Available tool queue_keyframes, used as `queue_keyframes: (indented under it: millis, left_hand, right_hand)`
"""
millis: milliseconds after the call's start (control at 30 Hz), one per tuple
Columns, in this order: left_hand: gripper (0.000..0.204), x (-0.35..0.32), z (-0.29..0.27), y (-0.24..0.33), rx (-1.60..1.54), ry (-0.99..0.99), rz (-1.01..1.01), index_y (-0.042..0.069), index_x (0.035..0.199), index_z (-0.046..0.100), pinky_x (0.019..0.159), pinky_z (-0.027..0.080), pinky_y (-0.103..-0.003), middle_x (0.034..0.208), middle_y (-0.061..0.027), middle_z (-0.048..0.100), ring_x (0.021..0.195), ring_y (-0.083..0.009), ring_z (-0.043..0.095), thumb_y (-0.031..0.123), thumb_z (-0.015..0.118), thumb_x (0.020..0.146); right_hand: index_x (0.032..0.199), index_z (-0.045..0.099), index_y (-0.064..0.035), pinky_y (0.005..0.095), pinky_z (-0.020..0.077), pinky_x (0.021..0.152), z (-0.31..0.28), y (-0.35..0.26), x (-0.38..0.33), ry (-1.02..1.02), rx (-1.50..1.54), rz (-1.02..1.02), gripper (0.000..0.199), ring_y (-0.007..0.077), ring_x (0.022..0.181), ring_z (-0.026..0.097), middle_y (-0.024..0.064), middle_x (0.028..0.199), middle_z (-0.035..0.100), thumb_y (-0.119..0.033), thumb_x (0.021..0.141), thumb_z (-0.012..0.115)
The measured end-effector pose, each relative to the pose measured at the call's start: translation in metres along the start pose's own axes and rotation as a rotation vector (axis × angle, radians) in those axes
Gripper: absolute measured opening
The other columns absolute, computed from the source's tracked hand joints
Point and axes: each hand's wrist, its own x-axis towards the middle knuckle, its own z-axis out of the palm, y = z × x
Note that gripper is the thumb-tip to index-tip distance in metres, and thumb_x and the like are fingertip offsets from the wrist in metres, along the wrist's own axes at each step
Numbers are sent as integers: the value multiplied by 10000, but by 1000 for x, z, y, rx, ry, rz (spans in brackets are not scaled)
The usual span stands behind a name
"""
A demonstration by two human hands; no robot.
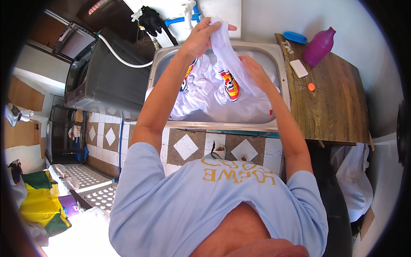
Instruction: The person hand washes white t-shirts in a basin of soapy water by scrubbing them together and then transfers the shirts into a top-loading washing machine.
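Observation:
My left hand (204, 37) is raised at the far side of a metal sink (286, 100), its thumb and fingers closed on one end of a wet white garment (226, 48). From there the thin cloth hangs slantwise into cloudy water. My right hand (256, 73) is lower, at the cloth's right side, with its fingers curled against it and partly hidden. White laundry (192, 98) lies bunched in the basin, left of the raised cloth. A red, yellow and black print (231, 87) shows on part of it.
A white tap (188, 13) with blue pipe stands behind the sink. To the right, a wooden counter (334, 103) bears a purple bottle (320, 46), a blue brush-like object (295, 37), a white bar (299, 68) and an orange cap (311, 87). A dark washing machine (111, 77) stands left.

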Motion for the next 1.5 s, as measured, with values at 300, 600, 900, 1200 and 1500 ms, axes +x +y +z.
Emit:
queue_keyframes:
  millis: [300, 600, 900, 1200, 1500]
  left_hand:
    - [266, -29, -42, -24, -42, -28, 70, 56, 1172, 464, 843, 528, -357, 1165, -111, 607, 999, -170, 616, 212, 486, 958]
    - [602, -32, 12, -57, 694, -285, 316, 11, 1094, 608, 868, 455, -337, 1084, -139, 633, 993, -246, 597, 488, 709, 741]
    - [142, -41, -16, -56, -266, -220, -290, 79, 986, 652, 727, 496, -235, 857, 9, 653, 766, -76, 613, 145, 625, 862]
    - [177, -69, -44, -95, -203, 217, -269, 90, 949, 666, 713, 497, -242, 862, 16, 661, 772, -70, 611, 251, 633, 882]
    - [278, -65, -26, -105, -274, 442, -150, 76, 995, 662, 790, 494, -265, 952, -18, 658, 865, -106, 613, 327, 623, 885]
  right_hand:
    - [929, 612, -19, 210, 393, 645, -62, -35, -32, -190, -376, 152, 247, 46, 729, 462, -49, 756, 515, -255, 923, 537]
    - [861, 575, -17, 205, 365, 620, -31, -96, 1, -441, -515, 169, 242, 33, 702, 422, -51, 712, 470, -244, 928, 525]
    - [693, 538, 6, 253, 383, 690, -68, -31, 19, -404, -418, 219, 390, 86, 699, 442, -36, 681, 488, -311, 918, 500]
    - [733, 596, -60, 213, 367, 676, -76, 2, 47, -314, 45, 239, 224, 54, 685, 457, -56, 691, 521, -238, 868, 581]
    - [766, 586, -110, 200, 368, 667, -78, -1, 64, -440, 329, 112, 85, 28, 717, 477, -78, 734, 542, -144, 832, 627]
